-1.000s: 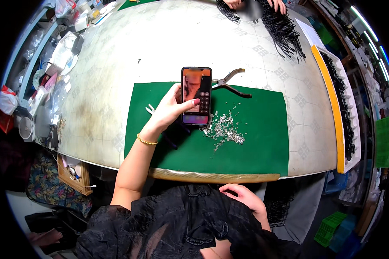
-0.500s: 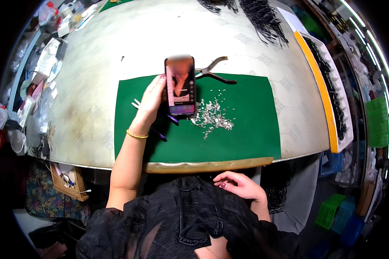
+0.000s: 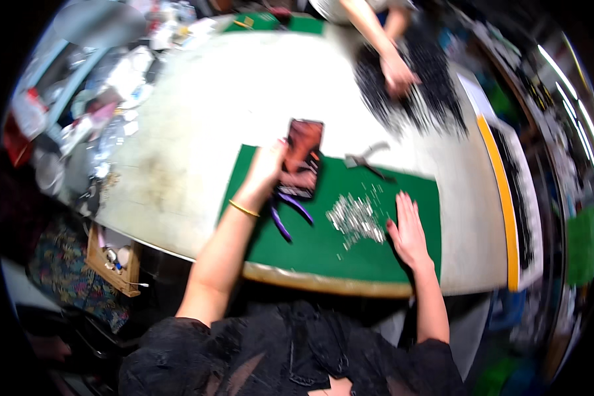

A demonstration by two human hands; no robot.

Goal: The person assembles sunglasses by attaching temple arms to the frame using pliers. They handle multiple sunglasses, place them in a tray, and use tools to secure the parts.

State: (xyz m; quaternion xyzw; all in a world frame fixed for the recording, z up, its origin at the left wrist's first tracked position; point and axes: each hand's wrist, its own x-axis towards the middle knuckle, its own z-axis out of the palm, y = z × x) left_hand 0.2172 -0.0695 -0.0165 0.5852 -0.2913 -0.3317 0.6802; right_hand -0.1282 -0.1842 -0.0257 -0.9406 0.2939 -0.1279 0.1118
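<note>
My left hand (image 3: pixel 264 167), with a yellow bracelet at its wrist, grips a smartphone (image 3: pixel 301 158) by its left side, screen lit, over the far left of a green mat (image 3: pixel 303 257). Purple-handled pliers (image 3: pixel 285 224) lie on the mat below the phone, their jaws hidden by my hand. My right hand (image 3: pixel 410 231) rests on the mat's right side with fingers stretched out and nothing in it. Just left of it spreads a loose pile of small silvery pieces (image 3: pixel 358 219). A second pair of pliers (image 3: pixel 369 160) lies across the mat's far edge.
Across the table (image 3: pixel 178 198), another person's hand (image 3: pixel 397 71) touches a bundle of black strands (image 3: pixel 435 79). A yellow-edged white tray (image 3: pixel 505 204) of black items stands at right. Bags and clutter (image 3: pixel 129 72) line the left, above a small open wooden drawer (image 3: pixel 115 264).
My right hand has come up from near my lap onto the mat. The view has shifted and blurred, and another person's arms now show at the far side. My left hand still holds the smartphone.
</note>
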